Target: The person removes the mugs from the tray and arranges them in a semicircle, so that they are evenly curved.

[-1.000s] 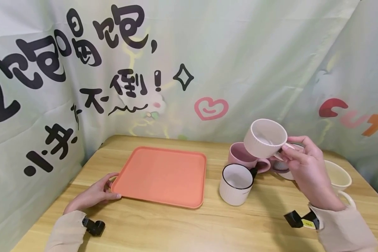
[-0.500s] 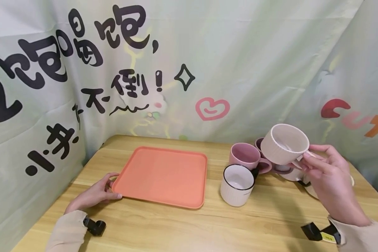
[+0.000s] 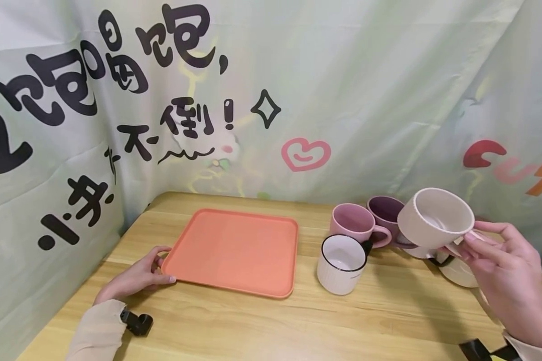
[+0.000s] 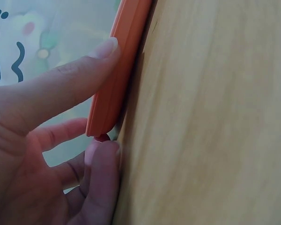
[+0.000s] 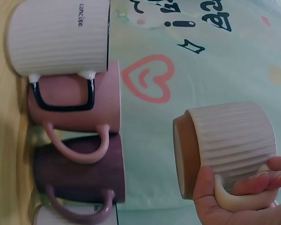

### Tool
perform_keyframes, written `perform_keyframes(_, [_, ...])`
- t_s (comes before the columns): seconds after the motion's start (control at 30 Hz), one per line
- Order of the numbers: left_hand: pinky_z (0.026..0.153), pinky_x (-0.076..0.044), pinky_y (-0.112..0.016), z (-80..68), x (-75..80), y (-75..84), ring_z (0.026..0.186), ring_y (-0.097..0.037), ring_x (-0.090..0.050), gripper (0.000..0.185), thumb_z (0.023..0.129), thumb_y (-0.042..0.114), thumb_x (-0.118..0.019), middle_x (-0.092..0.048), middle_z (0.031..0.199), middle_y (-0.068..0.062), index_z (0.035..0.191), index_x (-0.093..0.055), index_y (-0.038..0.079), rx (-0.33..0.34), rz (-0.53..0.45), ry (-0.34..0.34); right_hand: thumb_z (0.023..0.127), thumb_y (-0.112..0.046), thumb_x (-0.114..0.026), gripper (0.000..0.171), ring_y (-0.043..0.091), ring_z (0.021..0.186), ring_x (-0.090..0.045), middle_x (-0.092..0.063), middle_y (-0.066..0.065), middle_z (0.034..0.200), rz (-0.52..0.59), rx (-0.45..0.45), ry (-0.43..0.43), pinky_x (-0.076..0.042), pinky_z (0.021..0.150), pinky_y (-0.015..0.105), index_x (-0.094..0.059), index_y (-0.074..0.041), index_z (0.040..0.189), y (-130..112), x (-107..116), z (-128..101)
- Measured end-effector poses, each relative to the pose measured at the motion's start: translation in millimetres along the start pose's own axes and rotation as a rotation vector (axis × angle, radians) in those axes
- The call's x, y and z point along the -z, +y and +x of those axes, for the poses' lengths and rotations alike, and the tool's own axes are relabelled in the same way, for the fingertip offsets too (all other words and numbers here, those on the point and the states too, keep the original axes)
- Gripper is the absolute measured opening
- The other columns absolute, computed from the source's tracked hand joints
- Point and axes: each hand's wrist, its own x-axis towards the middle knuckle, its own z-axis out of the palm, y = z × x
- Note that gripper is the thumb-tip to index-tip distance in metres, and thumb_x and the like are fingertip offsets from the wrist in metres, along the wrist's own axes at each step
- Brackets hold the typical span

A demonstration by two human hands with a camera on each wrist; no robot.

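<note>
My right hand [image 3: 506, 263] grips a white ribbed mug [image 3: 415, 225] by its handle, up in the air at the right with its mouth tilted toward the head camera. In the right wrist view this mug [image 5: 236, 136] shows a bare tan base, and fingers and thumb wrap its handle. At the left, my left hand [image 3: 135, 276] holds the near-left corner of an orange rectangular tray [image 3: 232, 253] lying on the wooden table. The left wrist view has the thumb [image 4: 103, 49] on the tray's edge [image 4: 114, 89], with fingers curled around the corner.
Right of the tray stand a white mug with black rim [image 3: 341, 278], a pink mug [image 3: 353, 218] and a purple mug [image 3: 385, 208]. A pale mug [image 3: 460, 273] and another white one [image 3: 420, 251] are partly hidden by the held mug and right hand. A printed curtain [image 3: 366, 100] hangs behind.
My right hand has carried the white ribbed mug rightward and a little lower, uncovering the purple mug. The left hand and the tray have stayed in place.
</note>
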Motion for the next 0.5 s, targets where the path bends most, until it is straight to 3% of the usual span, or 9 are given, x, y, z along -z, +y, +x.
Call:
perform_keyframes(0.2, [0.063,-0.049,-0.028,-1.6,1.8,-2.4,0.080,-0.018,-0.054,0.085,0.089,0.009,-0.078,-0.053,0.105,-0.016,0.149,-0.021,-0.008,-0.006,-0.025,-0.005,0.101,0.021,-0.031,0.030,0.032,0.083,-0.069,-0.070,0.029,0.101,-0.048,0.004,-0.012,-0.057,0.082,0.040,-0.053,0.007,0.116,-7.2,10.1,-5.6])
perform_keyframes(0.27, [0.063,-0.049,-0.028,-1.7,1.9,-2.4,0.081,-0.018,-0.054,0.085,0.089,0.009,-0.079,-0.053,0.104,-0.016,0.149,-0.021,-0.009,-0.004,-0.022,-0.002,0.101,0.021,-0.029,0.030,0.028,0.077,-0.065,-0.071,0.026,0.095,-0.065,0.026,-0.032,-0.057,0.082,0.040,-0.052,0.008,0.117,-8.9,15.5,-7.3])
perform_keyframes(0.5, [0.064,-0.050,-0.029,-0.7,1.9,-0.8,0.082,-0.020,-0.054,0.083,0.089,0.012,-0.079,-0.053,0.106,-0.017,0.147,-0.023,-0.008,-0.006,-0.006,0.001,0.100,0.023,-0.022,0.030,0.032,0.073,-0.068,-0.068,0.033,0.095,0.062,0.114,-0.095,-0.058,0.075,0.051,-0.046,0.015,0.116,-12.6,29.0,-9.3])
